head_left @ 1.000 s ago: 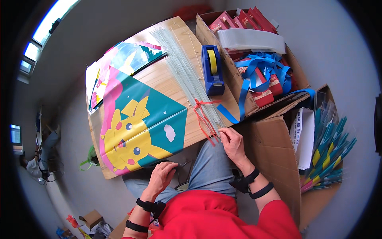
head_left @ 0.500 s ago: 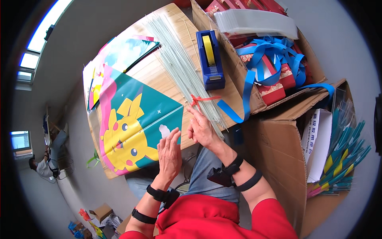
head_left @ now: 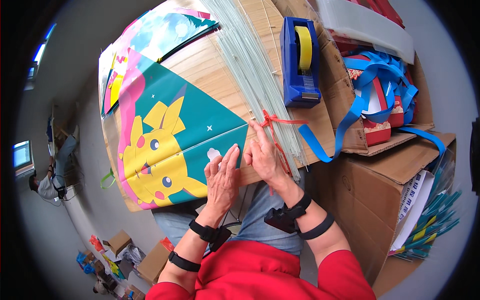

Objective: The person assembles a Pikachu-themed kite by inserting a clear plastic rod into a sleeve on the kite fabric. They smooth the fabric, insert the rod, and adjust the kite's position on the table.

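A kite-like sheet, teal with a yellow cartoon figure and a pink border, lies on the wooden table, creased across its middle. My left hand rests fingertips-down on its near right edge, fingers stretched out, holding nothing. My right hand is at the sheet's right corner, its index finger extended to the tip and the other fingers bent. Nothing can be made out in its grasp. Just beyond that fingertip, a red tie circles a bundle of thin pale rods.
A blue tape dispenser with yellow tape stands right of the rods. Cardboard boxes at the right hold blue ribbon, red packages and teal rolled pieces. More printed sheets lie at the table's far left. Another person works at far left.
The view has shifted, so the table appears nearer and higher. My left hand has come down onto the sheet's edge, closer to my right hand, which stays by the corner.
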### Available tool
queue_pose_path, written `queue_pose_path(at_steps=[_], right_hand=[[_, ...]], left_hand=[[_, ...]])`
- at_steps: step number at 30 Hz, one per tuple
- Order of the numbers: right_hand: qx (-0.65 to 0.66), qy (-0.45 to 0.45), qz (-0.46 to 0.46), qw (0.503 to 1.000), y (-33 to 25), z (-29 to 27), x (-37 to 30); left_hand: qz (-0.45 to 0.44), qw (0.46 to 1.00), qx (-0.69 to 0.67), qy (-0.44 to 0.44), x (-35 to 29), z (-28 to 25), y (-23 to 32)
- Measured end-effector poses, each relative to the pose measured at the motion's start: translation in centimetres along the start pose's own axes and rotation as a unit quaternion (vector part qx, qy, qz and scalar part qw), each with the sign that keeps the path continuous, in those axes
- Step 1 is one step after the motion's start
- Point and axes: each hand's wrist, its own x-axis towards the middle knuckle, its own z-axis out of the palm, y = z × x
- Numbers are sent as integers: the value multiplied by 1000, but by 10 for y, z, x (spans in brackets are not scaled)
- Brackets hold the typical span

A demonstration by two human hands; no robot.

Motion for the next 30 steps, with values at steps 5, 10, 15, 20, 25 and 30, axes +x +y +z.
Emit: queue_pose_path(at_steps=[5,10,15,20,25,30], right_hand=[[17,0,3,1000,2,1,1],[37,-3,19,999,0,3,1],[36,-6,19,999,5,3,1],[44,-5,14,999,8,1,0],[34,-13,14,999,5,2,0],[39,-8,13,999,4,3,0]], left_hand=[[-9,1000,-11,-8,2,-2,0],[-8,1000,-18,-5,2,-4,0],[-12,1000,-22,-3,2,-5,0],[-11,1000,-15,-1,2,-5,0],[-15,1000,-20,-2,2,-6,1],[-16,1000,-19,-6,1,-5,0]])
